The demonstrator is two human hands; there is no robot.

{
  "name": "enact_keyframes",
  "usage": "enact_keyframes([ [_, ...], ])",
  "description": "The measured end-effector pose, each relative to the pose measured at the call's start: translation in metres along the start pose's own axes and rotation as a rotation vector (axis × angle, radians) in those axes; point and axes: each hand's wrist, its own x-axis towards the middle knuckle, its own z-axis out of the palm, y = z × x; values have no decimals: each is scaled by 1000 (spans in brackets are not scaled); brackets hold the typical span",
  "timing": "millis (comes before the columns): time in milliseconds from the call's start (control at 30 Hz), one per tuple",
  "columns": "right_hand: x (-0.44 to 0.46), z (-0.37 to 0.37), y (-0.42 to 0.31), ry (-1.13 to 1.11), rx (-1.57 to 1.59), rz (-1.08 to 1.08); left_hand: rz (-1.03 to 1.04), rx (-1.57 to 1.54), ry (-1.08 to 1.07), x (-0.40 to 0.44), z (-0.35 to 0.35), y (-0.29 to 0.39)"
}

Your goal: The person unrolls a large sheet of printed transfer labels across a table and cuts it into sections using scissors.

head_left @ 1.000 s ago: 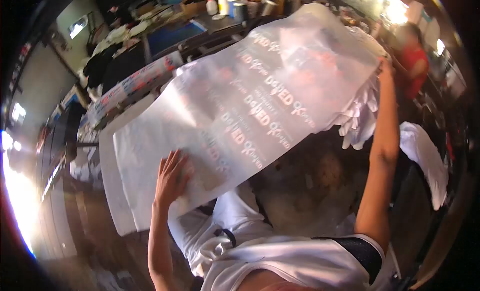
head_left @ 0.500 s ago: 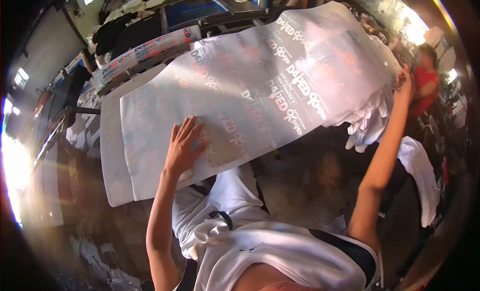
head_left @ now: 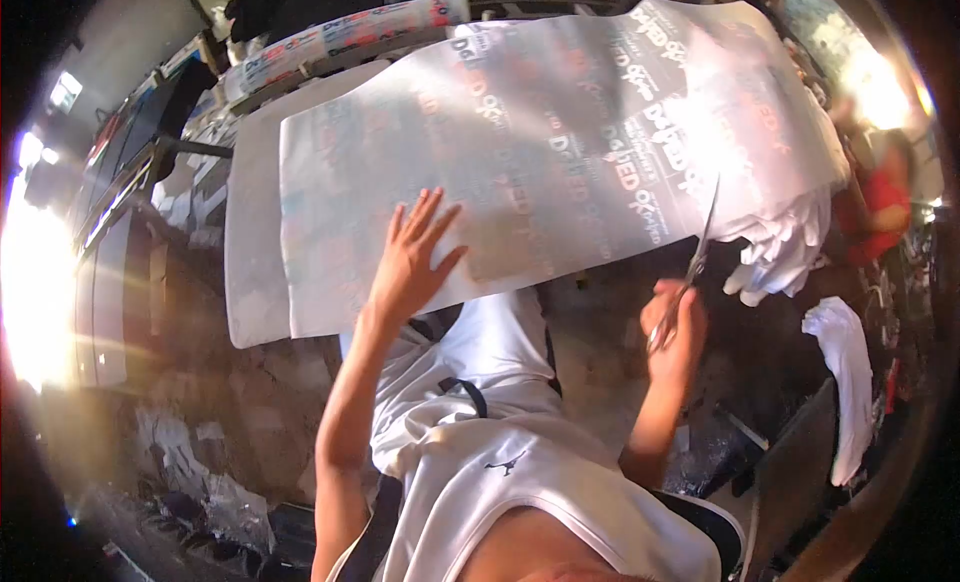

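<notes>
Where the left hand (head_left: 412,260) is placed: the printed sheet (head_left: 520,182) is touched by spread, released fingers.
Right hand (head_left: 676,324): scissors (head_left: 699,260) are gripped by curled fingers, blades directed toward the sheet.
Printed sheet: laid over a pale board (head_left: 256,222); white cloth (head_left: 783,244) is bunched beneath its right end.

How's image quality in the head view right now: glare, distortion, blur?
Head view: bright light flares at the left edge; glare whitens some print on the translucent sheet near the tips of the scissors; strong wide-angle bending, dark corners; the person in red at right is blurred; the left hand reads clearly against the sheet.
</notes>
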Motion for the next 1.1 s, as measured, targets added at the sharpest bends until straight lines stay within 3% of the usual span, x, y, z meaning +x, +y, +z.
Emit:
enact_keyframes([
  [33, -14, -3, 25, -94, 232, 91, -3, -59, 4, -8, -5, 12],
  [67, -35, -4, 47, -153, 300, 206, -79, -336, -48, -18, -13, 30],
  [167, -78, 24, 85, -454, 337, 450, -152, -1048, -135, -51, -6, 85],
  [233, -106, 61, 90, -409, 421, 673, -66, -1261, -336, -59, -2, 105],
  [267, -113, 84, 87, -391, 523, 746, -111, -1403, -326, -66, 10, 110],
  [333, -118, 93, 109, -346, 520, 717, -203, -1497, -317, -75, 19, 102],
  [367, -124, 97, 110, -117, 255, 697, -296, -1583, -311, -80, 21, 99],
  [400, -121, 112, 80, -230, -196, 445, -316, -1509, -226, -79, 18, 98],
  [500, -116, 106, 83, -321, -339, 179, -268, -1462, -223, -82, 17, 83],
  [533, -115, 100, 82, -325, -345, 175, -292, -1529, -216, -81, 17, 82],
  [600, -116, 86, 82, -448, 19, 460, -312, -1564, -202, -78, 11, 88],
  [700, -116, 89, 89, -527, 231, 512, -298, -1516, -202, -80, 12, 92],
  [767, -120, 93, 87, -457, 153, 518, -245, -1527, -175, -80, 10, 97],
  [833, -115, 94, 90, -630, 101, 489, -297, -1480, -194, -83, 4, 100],
  [900, -108, 95, 78, -596, 115, 467, -245, -1444, -150, -81, 0, 104],
  [967, -100, 90, 71, -649, -193, 483, -225, -1319, -150, -76, -6, 102],
  [1033, -92, 95, 54, -643, -277, 440, -215, -1188, -170, -72, -17, 92],
  [1100, -89, 96, 43, -535, -197, 466, -157, -998, 6, -73, -20, 76],
])
